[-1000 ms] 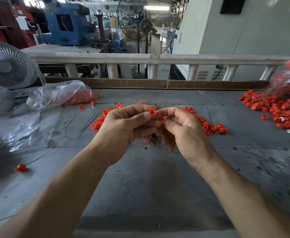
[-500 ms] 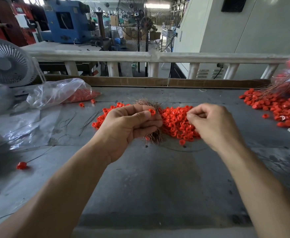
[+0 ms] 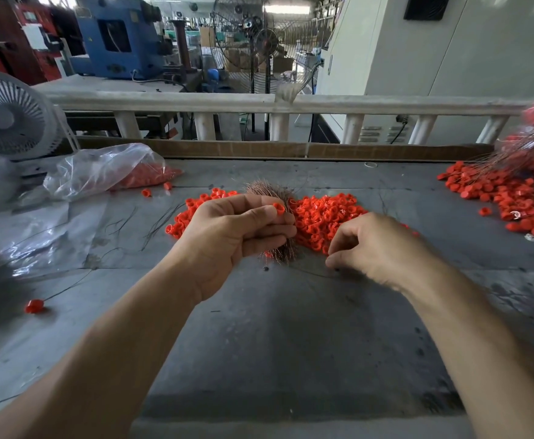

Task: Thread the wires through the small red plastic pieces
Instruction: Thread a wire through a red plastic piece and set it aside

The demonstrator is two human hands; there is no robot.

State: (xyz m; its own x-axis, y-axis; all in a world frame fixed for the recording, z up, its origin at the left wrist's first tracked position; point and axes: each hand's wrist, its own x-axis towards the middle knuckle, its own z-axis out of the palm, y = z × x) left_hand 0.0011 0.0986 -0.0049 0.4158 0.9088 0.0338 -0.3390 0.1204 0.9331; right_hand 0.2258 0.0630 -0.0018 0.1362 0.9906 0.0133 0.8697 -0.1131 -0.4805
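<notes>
left hand [image 3: 227, 236] grips a wire bundle [image 3: 272, 194], pinching a red cap [image 3: 279, 208]; right hand [image 3: 376, 248], fingers curled, its hold unclear, just beside the red pile [image 3: 322, 217]

Two hands [image 3: 230, 231] (fans [image 3: 7, 117]: two)

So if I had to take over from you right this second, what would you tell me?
Left hand: grips the bundle of wires and pinches one red piece at the fingertips.
Right hand: fingers curled, low over the table; I cannot tell whether it holds anything.
Loose red pieces: piled just behind both hands.
Done: threaded pieces heaped at the far right, wires sticking out.
Left: thread a wire through the pinched piece, then work through the pile.
</notes>
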